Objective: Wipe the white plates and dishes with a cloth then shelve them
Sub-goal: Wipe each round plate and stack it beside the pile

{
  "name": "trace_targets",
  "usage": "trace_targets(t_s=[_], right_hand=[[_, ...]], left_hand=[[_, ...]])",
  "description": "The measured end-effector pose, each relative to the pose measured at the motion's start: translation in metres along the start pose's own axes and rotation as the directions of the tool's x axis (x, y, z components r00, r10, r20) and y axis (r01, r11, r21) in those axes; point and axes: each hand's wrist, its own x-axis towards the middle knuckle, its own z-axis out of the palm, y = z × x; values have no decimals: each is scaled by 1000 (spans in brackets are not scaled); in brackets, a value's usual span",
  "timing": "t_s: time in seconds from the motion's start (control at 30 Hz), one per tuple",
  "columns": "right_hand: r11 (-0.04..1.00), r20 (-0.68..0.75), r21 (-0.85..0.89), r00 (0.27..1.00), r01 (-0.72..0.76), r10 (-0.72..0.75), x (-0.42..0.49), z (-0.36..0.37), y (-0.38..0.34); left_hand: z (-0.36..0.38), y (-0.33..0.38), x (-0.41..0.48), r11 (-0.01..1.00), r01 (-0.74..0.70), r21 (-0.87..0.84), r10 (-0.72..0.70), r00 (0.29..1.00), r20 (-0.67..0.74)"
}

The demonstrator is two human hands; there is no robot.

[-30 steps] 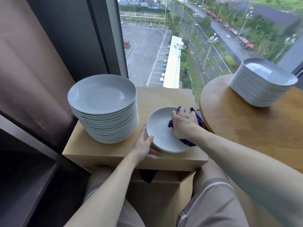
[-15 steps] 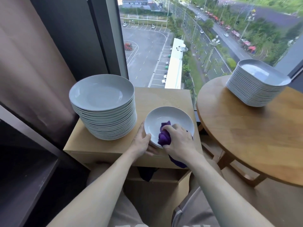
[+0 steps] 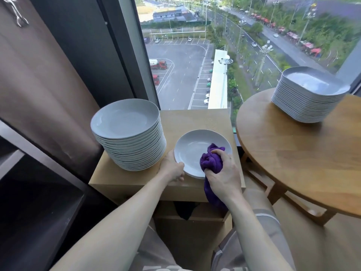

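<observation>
Right hand [image 3: 222,173] is working at the near-right part of the plate [image 3: 195,149], fingers curled tight round the bunched purple cloth [image 3: 212,159]. A tail of the cloth is hanging down past the front edge of the tabletop [image 3: 195,118], just near of the plate.

A second ago the cloth was pressing on the plate's far-right side. Half a second ago it was sitting near the plate's near-middle. Now it is sliding back toward the near-right rim, so the wipe is circling the well, probably mid-pass and not done.

Left hand [image 3: 172,169] is still gripping the plate's near-left rim, thumb lying on top and the other fingers mostly hidden, keeping it from spinning.

The plate itself is staying flat on the tabletop, not lifting. Cannot tell whether a second plate is lying under it.

Just left of the plate, the tall stack of round plates [image 3: 127,133] is standing unchanged. Far right of the plate, well apart on the round table [image 3: 293,153], the stack of square dishes [image 3: 310,94] is also sitting untouched.

Judging from that, shelving is not starting yet and many pieces are still waiting. The dark shelf [image 3: 39,192] is showing far left of the plate.
</observation>
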Motion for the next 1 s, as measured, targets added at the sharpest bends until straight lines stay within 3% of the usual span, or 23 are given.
trace_targets(t_s=[0.23,0.43,0.73,1.0], right_hand=[[999,-21,49,1000,9,-8,0,-8,0],[998,-27,53,999,28,-26,-3,-12,-3],[996,-144,42,987,74,-68,-5,-27,-7],[991,-164,44,979,126,-118,-10,-32,-20]], left_hand=[[-6,9,-4,980,19,-198,-34,997,-72],[-14,17,-7,929,-36,-367,22,999,-43],[-26,39,-16,942,-212,-259,192,976,-100],[-67,76,-25,902,-418,-105,396,900,-179]])
